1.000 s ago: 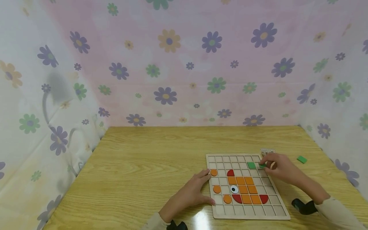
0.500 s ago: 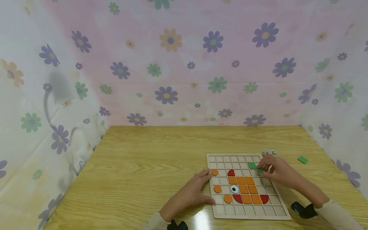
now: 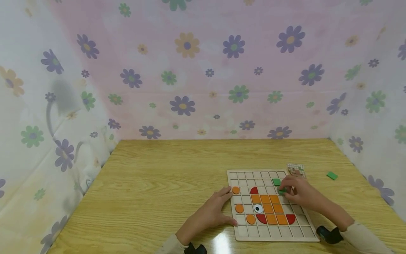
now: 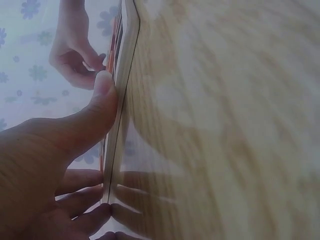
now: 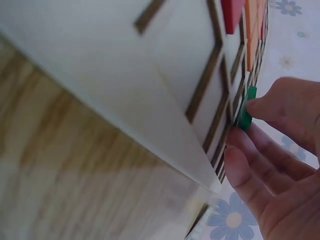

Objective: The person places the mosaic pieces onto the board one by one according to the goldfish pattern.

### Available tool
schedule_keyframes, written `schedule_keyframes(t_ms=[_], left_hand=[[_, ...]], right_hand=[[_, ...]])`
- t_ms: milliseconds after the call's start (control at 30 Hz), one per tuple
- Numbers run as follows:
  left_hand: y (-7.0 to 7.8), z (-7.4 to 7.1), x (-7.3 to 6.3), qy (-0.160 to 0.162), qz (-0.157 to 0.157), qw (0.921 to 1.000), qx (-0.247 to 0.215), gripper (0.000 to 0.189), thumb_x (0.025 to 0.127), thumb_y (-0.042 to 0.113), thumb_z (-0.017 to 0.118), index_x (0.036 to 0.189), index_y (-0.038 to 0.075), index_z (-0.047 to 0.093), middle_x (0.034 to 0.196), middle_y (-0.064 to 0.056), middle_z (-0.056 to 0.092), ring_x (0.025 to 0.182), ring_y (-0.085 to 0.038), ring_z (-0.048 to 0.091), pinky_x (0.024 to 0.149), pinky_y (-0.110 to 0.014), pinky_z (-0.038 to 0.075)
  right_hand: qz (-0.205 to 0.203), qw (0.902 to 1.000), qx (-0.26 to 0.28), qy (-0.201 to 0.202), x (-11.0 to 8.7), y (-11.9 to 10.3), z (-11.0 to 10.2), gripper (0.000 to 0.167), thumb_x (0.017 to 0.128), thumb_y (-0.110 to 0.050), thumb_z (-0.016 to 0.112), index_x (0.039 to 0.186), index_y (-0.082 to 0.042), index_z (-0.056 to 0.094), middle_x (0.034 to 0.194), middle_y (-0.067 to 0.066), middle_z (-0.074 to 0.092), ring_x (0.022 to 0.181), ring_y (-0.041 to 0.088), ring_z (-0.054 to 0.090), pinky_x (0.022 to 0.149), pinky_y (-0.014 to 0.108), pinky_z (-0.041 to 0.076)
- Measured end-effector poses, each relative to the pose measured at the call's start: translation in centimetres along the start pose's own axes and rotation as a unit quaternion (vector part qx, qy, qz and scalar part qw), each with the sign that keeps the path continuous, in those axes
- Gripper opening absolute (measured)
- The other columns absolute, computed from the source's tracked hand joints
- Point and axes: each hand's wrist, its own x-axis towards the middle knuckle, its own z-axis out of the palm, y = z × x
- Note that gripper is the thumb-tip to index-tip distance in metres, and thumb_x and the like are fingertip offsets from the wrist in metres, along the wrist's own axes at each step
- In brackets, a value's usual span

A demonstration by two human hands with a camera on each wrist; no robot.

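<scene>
My right hand (image 3: pixel 299 192) pinches a green square tile (image 5: pixel 246 110) between thumb and fingers, low over the gridded wooden board (image 3: pixel 276 233). In the head view this tile is just below another green tile (image 3: pixel 276 182) lying in a cell, and the fingers partly cover it. My left hand (image 3: pixel 213 211) rests at the board's left edge, thumb and fingers spread; the left wrist view shows the thumb against the rim. On the board, orange squares (image 3: pixel 268 209), red quarter-round pieces (image 3: pixel 290 219), a black-and-white eye disc (image 3: pixel 258 209) and orange discs (image 3: pixel 251 219) form a pattern.
One loose green tile (image 3: pixel 332 175) lies on the wooden table (image 3: pixel 152 183) right of the board. A small grid-patterned card (image 3: pixel 295 167) lies behind my right hand, partly hidden. Flower-printed cloth (image 3: pixel 203 81) surrounds the table at the back and sides.
My right hand has moved the green tile left and slightly toward me, from right of the placed green tile to just below it. More of the card shows. My left hand stays put.
</scene>
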Motion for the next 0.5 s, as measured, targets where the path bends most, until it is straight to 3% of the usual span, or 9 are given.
schedule_keyframes(t_ms=[67,100,200,333,433,500], left_hand=[[0.03,0.01,-0.02,0.000,0.000,1.0000,0.002,0.092,0.071,0.048,0.078,0.144,0.007,0.041,0.154,-0.003,0.027,0.141,-0.023,0.023,0.111,-0.042,0.025],[0.05,0.00,-0.02,0.000,0.000,1.0000,0.002,0.092,0.071,0.048,0.078,0.144,0.007,0.041,0.154,-0.003,0.027,0.141,-0.023,0.023,0.111,-0.042,0.025],[0.09,-0.05,-0.02,0.001,0.002,1.0000,0.003,0.092,0.071,0.048,0.077,0.144,0.006,0.041,0.154,-0.004,0.027,0.141,-0.024,0.023,0.112,-0.042,0.025],[0.18,-0.13,-0.01,0.001,0.002,1.0000,0.000,0.091,0.071,0.047,0.078,0.144,0.005,0.041,0.154,-0.005,0.027,0.141,-0.024,0.023,0.112,-0.042,0.024],[0.23,-0.14,-0.02,0.000,-0.001,1.0000,-0.001,0.091,0.071,0.046,0.078,0.144,0.006,0.041,0.153,-0.005,0.028,0.141,-0.024,0.023,0.112,-0.043,0.024],[0.25,-0.14,-0.06,0.000,-0.004,1.0000,-0.002,0.091,0.071,0.046,0.079,0.144,0.006,0.041,0.153,-0.005,0.028,0.141,-0.024,0.023,0.112,-0.043,0.024]], right_hand=[[-0.004,1.0000,0.000,-0.001,-0.01,0.03,0.14,0.032,0.070,0.011,0.071,0.084,-0.017,0.066,0.081,-0.010,0.055,0.056,-0.004,0.041,0.095,0.025,0.032],[-0.007,1.0000,-0.004,0.001,0.00,0.00,0.14,0.033,0.070,0.011,0.071,0.084,-0.017,0.066,0.083,-0.009,0.056,0.056,-0.004,0.041,0.092,0.024,0.036],[-0.018,0.9996,-0.020,0.004,0.11,-0.14,0.08,0.035,0.068,0.012,0.073,0.083,-0.018,0.067,0.089,-0.005,0.059,0.056,-0.006,0.042,0.076,0.017,0.032],[-0.019,0.9997,-0.018,0.000,0.18,-0.33,-0.08,0.032,0.070,0.013,0.072,0.083,-0.016,0.068,0.092,0.003,0.061,0.059,-0.006,0.046,0.074,0.018,0.039],[-0.018,0.9998,-0.005,-0.011,0.16,-0.36,-0.22,0.028,0.071,0.013,0.071,0.084,-0.012,0.069,0.093,0.009,0.060,0.060,-0.004,0.049,0.055,0.020,0.044],[-0.015,0.9997,0.005,-0.018,0.16,-0.37,-0.25,0.027,0.072,0.014,0.070,0.084,-0.010,0.069,0.093,0.011,0.060,0.060,-0.003,0.049,0.050,0.021,0.045]])
